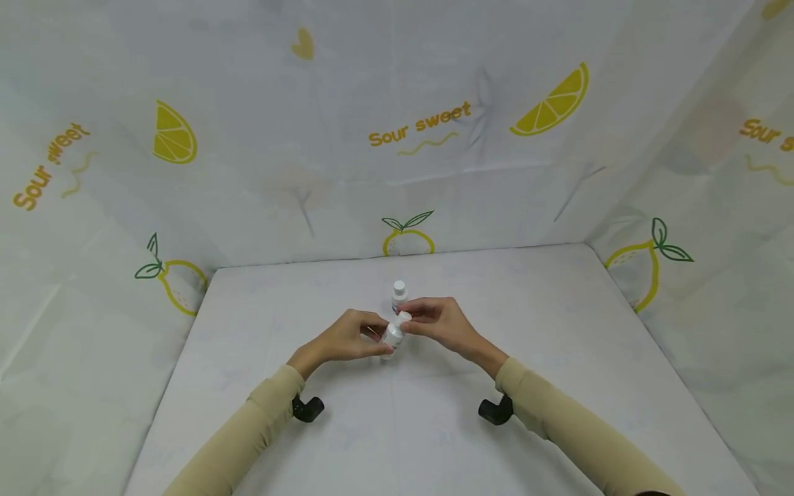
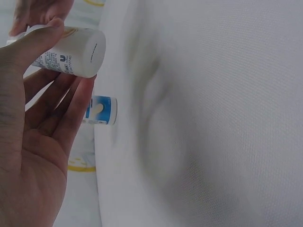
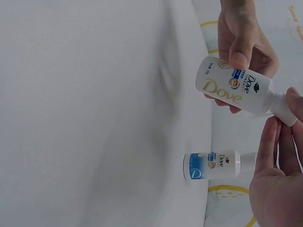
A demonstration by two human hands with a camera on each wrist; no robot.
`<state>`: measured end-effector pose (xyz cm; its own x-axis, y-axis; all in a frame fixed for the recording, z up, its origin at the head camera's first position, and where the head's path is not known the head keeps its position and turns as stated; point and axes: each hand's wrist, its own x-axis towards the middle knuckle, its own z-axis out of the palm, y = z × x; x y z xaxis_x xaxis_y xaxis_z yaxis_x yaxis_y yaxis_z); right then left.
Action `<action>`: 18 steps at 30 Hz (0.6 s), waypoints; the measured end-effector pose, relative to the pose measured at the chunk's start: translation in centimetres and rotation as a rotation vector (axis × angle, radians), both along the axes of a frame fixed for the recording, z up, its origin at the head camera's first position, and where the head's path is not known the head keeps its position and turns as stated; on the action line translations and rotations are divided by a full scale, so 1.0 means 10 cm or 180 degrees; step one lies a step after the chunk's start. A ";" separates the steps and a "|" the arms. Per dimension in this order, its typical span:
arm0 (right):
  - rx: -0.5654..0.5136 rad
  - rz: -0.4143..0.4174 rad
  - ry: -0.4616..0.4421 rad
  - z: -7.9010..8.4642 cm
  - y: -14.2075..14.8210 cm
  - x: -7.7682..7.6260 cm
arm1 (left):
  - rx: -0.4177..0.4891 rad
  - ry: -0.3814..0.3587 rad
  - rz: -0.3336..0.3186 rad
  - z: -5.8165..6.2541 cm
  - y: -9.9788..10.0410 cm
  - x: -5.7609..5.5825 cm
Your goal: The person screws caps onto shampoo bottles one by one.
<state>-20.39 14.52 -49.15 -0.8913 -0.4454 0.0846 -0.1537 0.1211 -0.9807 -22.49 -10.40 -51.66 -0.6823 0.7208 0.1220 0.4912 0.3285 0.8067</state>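
My left hand [image 1: 353,336] grips the body of a small white Dove bottle [image 3: 227,87], thumb on one side and fingers on the other. It is tilted and held above the table, its base showing in the left wrist view. At the top, my right hand [image 1: 448,325] pinches the white cap [image 3: 284,109] between thumb and fingertips. Behind the hands, a second Dove bottle [image 3: 213,165] with a blue and white label stands upright on the table; its white cap [image 1: 400,286] shows above my right fingers in the head view.
A white cloth covers the table [image 1: 397,441]. At its back and sides hang pale curtains [image 1: 347,186] printed with lemons and lettering. Black wrist camera mounts [image 1: 308,409] stick out below both beige sleeves [image 1: 248,427].
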 end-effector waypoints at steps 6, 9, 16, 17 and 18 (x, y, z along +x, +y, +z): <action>-0.0038 0.0015 -0.0029 0.01 0.00 -0.02 | 0.0008 0.0001 0.0023 -0.01 0.00 -0.01; 0.0009 -0.0001 0.0012 0.02 -0.01 -0.02 | 0.0008 0.0013 0.0023 0.00 -0.01 -0.02; 0.0033 -0.0103 0.0057 0.02 -0.02 -0.02 | -0.0044 0.0109 0.0036 0.03 0.00 -0.03; 0.0040 -0.0127 0.0063 0.02 -0.02 -0.02 | -0.0052 0.0123 0.0042 0.03 0.01 -0.03; 0.0047 -0.0156 0.0068 0.02 -0.03 -0.02 | -0.0053 0.0131 0.0046 0.04 0.01 -0.03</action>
